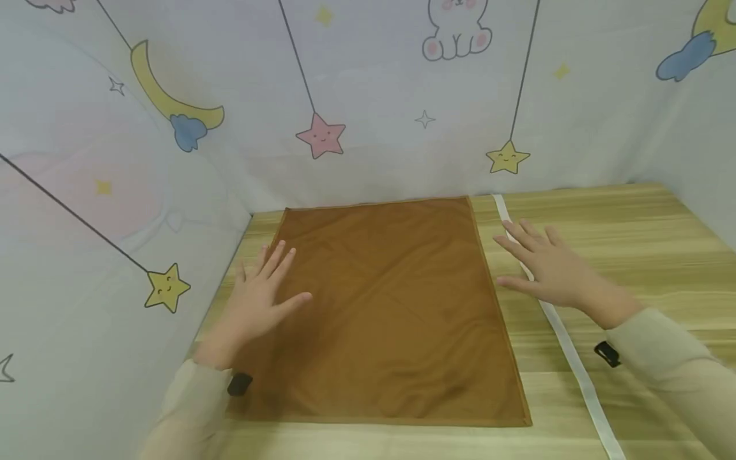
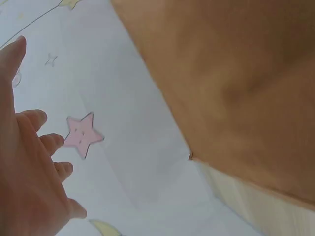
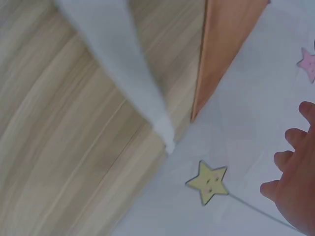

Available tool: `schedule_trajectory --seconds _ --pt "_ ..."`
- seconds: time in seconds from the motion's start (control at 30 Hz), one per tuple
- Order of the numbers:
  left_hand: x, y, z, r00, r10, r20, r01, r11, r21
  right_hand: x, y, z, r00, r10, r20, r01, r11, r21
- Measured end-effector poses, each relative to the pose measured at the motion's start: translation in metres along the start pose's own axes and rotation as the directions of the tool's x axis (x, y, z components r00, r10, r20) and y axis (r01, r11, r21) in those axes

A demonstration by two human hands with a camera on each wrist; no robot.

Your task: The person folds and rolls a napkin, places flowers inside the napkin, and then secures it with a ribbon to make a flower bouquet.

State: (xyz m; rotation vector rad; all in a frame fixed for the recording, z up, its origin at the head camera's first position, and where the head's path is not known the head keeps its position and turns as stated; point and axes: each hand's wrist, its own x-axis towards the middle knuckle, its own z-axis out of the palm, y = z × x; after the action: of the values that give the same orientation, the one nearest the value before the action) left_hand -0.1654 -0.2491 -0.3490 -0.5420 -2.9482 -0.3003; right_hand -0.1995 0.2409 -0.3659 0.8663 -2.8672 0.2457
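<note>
A brown cloth [image 1: 379, 306] lies spread on the wood-grain table, with soft creases across it and darker folds near its front right. Over its left edge my left hand [image 1: 259, 300] hovers with the fingers spread, holding nothing. My right hand [image 1: 552, 268] is off the cloth's right side, above a white strip [image 1: 566, 345], its fingers extended and nothing in its grasp. In the left wrist view the left hand [image 2: 32, 162] shows at the left, apart from the cloth [image 2: 236, 88]. The right hand [image 3: 298, 172] appears at the right edge of the right wrist view.
The white strip runs front to back along the wood-grain table [image 1: 650, 255]. A white fabric backdrop [image 1: 379, 76] printed with stars, moons and a bear rises behind the table and on both sides. Each sleeve carries a small black piece [image 1: 607, 353] near the wrist.
</note>
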Motion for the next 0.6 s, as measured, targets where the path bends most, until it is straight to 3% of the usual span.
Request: schedule_trajectory --seconds 0.13,0.3,0.43,0.6 --pt "-0.016 -0.006 -0.015 0.999 0.009 -0.039 -0.011 0.998 -0.065 0.007 -0.023 -0.001 0.999 -0.024 -0.023 0.025 0.998 0.063" --pt "-0.034 -0.011 -0.027 0.999 0.012 -0.041 -0.015 0.997 -0.069 0.019 -0.062 0.0 0.991 -0.096 -0.091 0.108 0.985 0.135" --pt "-0.051 -0.016 -0.032 0.998 0.002 -0.057 -0.008 0.996 -0.094 0.033 -0.095 0.004 0.971 -0.18 -0.156 0.205 0.966 0.158" --pt "-0.071 -0.023 -0.031 0.995 -0.012 -0.1 -0.008 0.981 -0.191 0.048 -0.135 0.013 0.942 -0.272 -0.195 0.309 0.931 0.196"
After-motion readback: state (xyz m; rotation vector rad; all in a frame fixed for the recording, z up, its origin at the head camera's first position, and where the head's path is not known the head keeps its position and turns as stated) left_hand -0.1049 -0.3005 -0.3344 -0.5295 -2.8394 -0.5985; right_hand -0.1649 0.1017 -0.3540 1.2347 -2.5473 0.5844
